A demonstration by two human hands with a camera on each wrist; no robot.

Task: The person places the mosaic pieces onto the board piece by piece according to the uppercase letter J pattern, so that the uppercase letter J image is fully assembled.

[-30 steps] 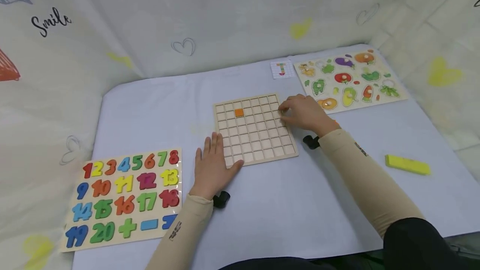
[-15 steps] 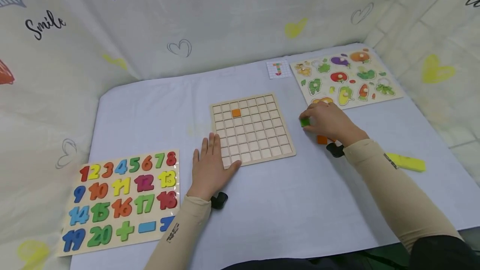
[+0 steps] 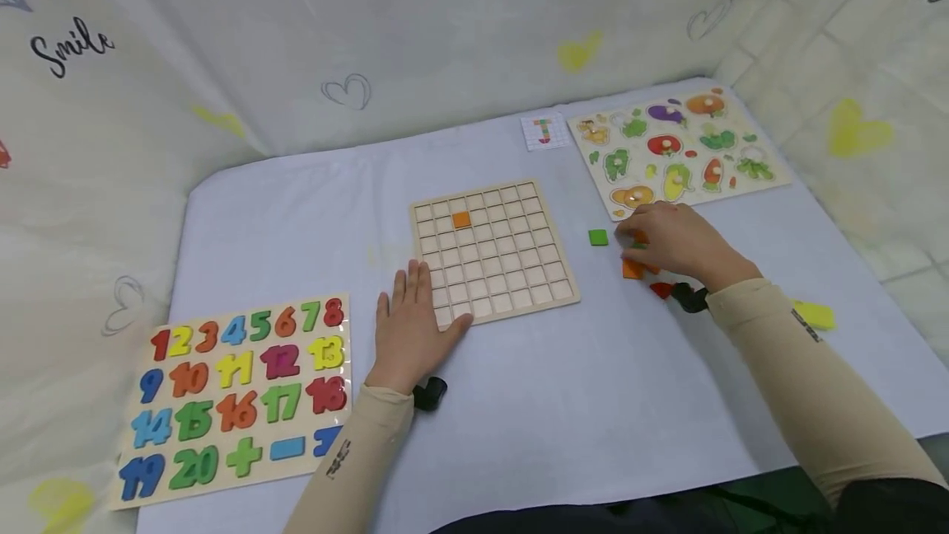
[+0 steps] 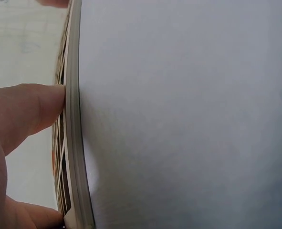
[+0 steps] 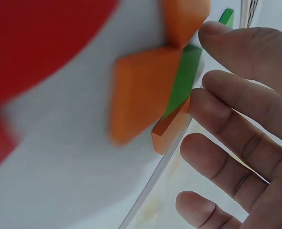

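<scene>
A square wooden grid board lies mid-table, with one orange square tile in a cell of its upper left part. My left hand rests on the board's lower left corner, fingers straight; its thumb lies over the edge in the left wrist view. Over a small heap of tiles hovers my right hand, its thumb and fingers apart. An orange tile and a green tile lie by its fingertips; nothing is pinched. A green square tile lies alone between heap and board.
At the left lies a number puzzle board. A vegetable puzzle board and a patterned card are at the back right. Red pieces sit below the right hand, and a yellow block is partly behind the right sleeve.
My right hand has moved right from the board's edge to the heap. The green tile it pinched half a second ago now lies on the table. My left hand stays on the board.
</scene>
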